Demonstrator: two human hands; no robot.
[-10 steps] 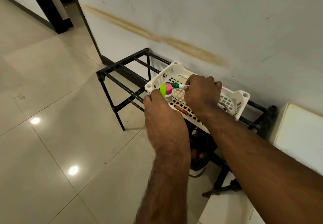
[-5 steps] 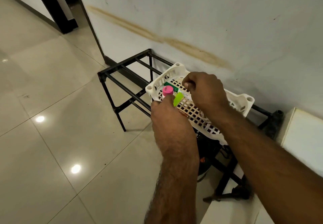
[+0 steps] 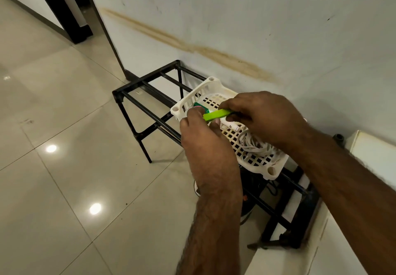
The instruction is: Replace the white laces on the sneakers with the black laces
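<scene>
Both my hands over the basket near its left end: right hand pinching a green stick, left hand gripping a small bottle.

- The lime-green bar, upright in the left hand a second ago beside the pink-capped bottle, now lies level over the white basket, held between both hands.
- The right hand has left the green marker and closed its fingers on the bar's far end.
- A coil of white cord, earlier hidden under that hand, now shows in the basket.
</scene>
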